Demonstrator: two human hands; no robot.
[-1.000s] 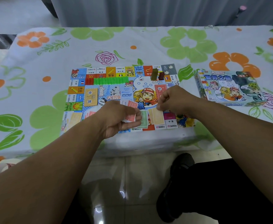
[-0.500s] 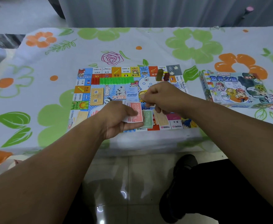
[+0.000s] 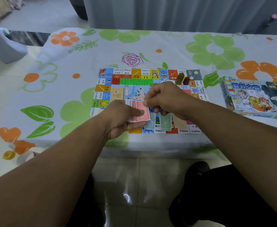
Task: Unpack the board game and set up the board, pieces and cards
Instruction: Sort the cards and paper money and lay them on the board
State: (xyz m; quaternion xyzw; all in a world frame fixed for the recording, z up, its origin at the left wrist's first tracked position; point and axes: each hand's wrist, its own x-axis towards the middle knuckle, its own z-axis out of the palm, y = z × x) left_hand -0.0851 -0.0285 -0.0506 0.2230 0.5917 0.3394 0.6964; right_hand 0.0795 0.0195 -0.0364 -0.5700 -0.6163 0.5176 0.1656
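The right hand [image 3: 165, 99] is back at the red notes [image 3: 141, 115] gripped in the left hand [image 3: 123, 118], pinching the top one. Sorting money into piles [image 3: 165, 122] looks set to continue.

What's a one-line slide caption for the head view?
Left hand holds red notes over the game board; right hand pinches one; box to the right.

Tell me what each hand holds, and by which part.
Left hand grips the red bills by their near left end, thumb on top. Right hand pinches their far right corner.
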